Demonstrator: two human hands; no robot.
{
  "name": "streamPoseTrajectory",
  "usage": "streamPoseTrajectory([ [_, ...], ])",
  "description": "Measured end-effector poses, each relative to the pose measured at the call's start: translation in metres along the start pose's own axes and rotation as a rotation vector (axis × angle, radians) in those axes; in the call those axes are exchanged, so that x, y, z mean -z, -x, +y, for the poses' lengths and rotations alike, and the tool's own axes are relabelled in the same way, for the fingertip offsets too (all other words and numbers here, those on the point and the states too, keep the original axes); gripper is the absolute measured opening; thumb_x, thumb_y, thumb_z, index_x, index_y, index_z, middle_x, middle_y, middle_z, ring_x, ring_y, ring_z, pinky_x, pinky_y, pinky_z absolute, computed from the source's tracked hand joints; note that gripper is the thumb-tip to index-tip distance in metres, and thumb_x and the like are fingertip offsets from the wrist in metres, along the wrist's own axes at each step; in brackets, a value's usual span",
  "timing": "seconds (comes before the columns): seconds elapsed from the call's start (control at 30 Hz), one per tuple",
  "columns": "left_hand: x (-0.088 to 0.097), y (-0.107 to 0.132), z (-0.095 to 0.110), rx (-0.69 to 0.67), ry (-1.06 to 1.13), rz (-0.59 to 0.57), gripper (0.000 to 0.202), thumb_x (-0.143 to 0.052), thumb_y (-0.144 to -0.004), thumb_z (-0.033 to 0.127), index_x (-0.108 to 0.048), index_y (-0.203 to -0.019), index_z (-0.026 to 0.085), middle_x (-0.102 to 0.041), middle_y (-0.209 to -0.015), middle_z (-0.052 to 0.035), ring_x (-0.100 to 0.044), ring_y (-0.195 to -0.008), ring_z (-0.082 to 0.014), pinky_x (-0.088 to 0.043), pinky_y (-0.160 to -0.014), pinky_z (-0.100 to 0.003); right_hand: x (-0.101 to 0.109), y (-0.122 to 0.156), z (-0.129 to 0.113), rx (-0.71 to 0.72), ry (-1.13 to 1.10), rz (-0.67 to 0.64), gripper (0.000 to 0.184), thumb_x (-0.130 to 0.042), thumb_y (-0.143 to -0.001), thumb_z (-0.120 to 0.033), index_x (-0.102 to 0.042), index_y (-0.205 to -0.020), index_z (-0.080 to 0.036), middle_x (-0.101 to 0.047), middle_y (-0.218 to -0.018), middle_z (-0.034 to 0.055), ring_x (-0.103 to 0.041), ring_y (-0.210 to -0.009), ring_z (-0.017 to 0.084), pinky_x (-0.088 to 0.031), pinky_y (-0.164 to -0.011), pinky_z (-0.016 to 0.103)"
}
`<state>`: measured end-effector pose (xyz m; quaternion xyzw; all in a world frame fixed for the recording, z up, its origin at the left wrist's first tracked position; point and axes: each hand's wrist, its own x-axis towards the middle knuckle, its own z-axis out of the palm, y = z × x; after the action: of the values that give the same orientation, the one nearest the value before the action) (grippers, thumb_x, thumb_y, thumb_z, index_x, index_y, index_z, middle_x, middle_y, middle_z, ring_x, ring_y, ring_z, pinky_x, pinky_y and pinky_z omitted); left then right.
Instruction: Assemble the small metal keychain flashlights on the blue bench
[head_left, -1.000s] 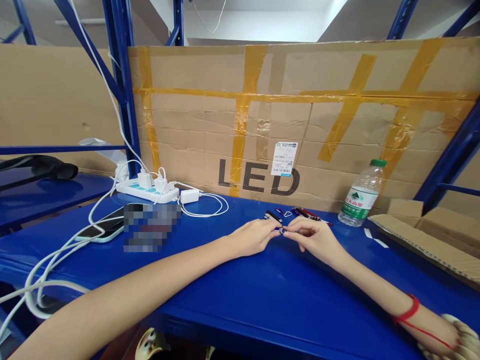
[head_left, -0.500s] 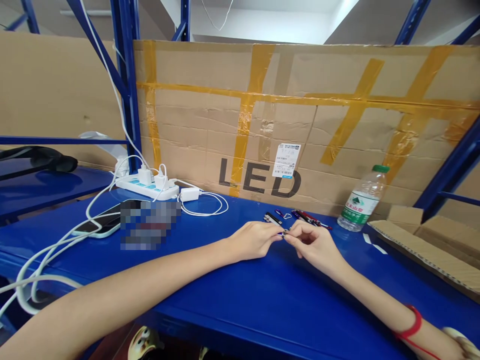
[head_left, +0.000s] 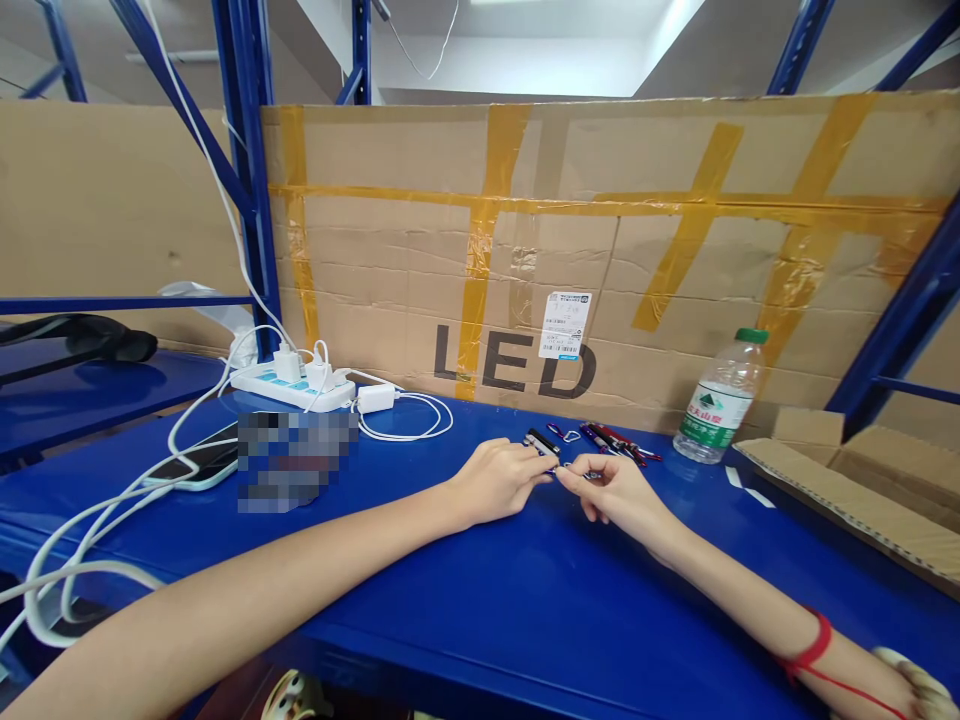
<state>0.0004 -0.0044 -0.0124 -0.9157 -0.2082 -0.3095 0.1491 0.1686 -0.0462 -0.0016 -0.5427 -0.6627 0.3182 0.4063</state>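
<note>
My left hand (head_left: 496, 482) rests low over the blue tabletop, fingers pinched together. My right hand (head_left: 621, 497) meets it from the right, with thumb and forefinger pinched at the left fingertips. A small dark, shiny piece shows between the two hands, but it is too small and covered to name. Just behind the left fingertips lie black and silver pen-like sticks (head_left: 541, 442). Behind the right hand is a small blue and silver clip (head_left: 571, 436). Several red and dark pen-like sticks (head_left: 621, 441) lie in a bunch to its right.
A bottle (head_left: 716, 405) with a green cap stands at the back right, beside an open cardboard box (head_left: 862, 500). White paper strips (head_left: 748, 488) lie near it. On the left are a power strip (head_left: 292, 386), white cables (head_left: 409, 435) and a phone (head_left: 199, 462). A tall cardboard sheet (head_left: 390, 270) stands behind.
Both hands have shifted slightly left and lower in view, still fingertip to fingertip. The right fingers sit a little lower against the left ones. The camera view has moved slightly.
</note>
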Motion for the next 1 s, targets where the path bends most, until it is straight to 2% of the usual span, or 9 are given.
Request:
streamPoseTrajectory([
  [0.17,0.0008,-0.0018,-0.0001,0.037,-0.021,-0.072,0.016,-0.041,-0.085,0.021,-0.053,-0.095,0.019,-0.062,-0.077,0.0003,-0.058,-0.073,-0.0132,-0.037,-0.062,-0.024,0.0006,-0.0037,0.0041,-0.011,0.015,-0.001,0.032,-0.061,-0.063,-0.045,-0.049,-0.055,-0.016,-0.042,-0.032,-0.0069,-0.033,-0.03,0.004,-0.025,-0.035,0.017],
  [0.37,0.0,-0.0041,-0.001,0.068,-0.027,-0.143,0.017,-0.039,-0.086,0.025,-0.054,-0.093,0.02,-0.062,-0.079,-0.0003,-0.058,-0.074,-0.015,-0.039,-0.064,-0.025,0.0025,-0.0078,0.0065,0.042,0.062,-0.01,0.032,-0.057,-0.066,-0.046,-0.048,-0.057,-0.017,-0.043,-0.034,-0.0069,-0.036,-0.031,0.005,-0.025,-0.035,0.017],
  [0.57,0.0005,-0.0052,0.0013,0.092,-0.025,-0.147,0.018,-0.039,-0.086,0.029,-0.054,-0.088,0.02,-0.064,-0.083,-0.0008,-0.059,-0.075,-0.0167,-0.041,-0.066,-0.026,0.0036,-0.008,0.0044,0.098,0.155,0.029,0.033,-0.05,-0.071,-0.048,-0.051,-0.061,-0.017,-0.044,-0.037,-0.0063,-0.041,-0.033,0.007,-0.03,-0.039,0.018],
  [0.8,0.0031,-0.0068,0.0037,0.104,-0.051,-0.155,0.02,-0.038,-0.085,0.031,-0.054,-0.088,0.019,-0.063,-0.08,-0.0011,-0.059,-0.073,-0.0164,-0.042,-0.064,-0.026,0.0057,-0.0059,0.0053,0.141,0.26,0.054,0.036,-0.047,-0.072,-0.051,-0.056,-0.065,-0.017,-0.055,-0.05,-0.0023,-0.047,-0.036,0.008,-0.035,-0.041,0.019],
  [1.0,0.0028,-0.0074,0.0043,0.101,-0.07,-0.138,0.022,-0.035,-0.085,0.031,-0.054,-0.086,0.018,-0.063,-0.078,-0.0008,-0.057,-0.07,-0.0154,-0.042,-0.064,-0.026,0.0071,-0.0054,0.0055,0.167,0.305,0.065,0.037,-0.044,-0.073,-0.051,-0.059,-0.068,-0.018,-0.053,-0.046,-0.0036,-0.048,-0.035,0.009,-0.036,-0.042,0.02],
])
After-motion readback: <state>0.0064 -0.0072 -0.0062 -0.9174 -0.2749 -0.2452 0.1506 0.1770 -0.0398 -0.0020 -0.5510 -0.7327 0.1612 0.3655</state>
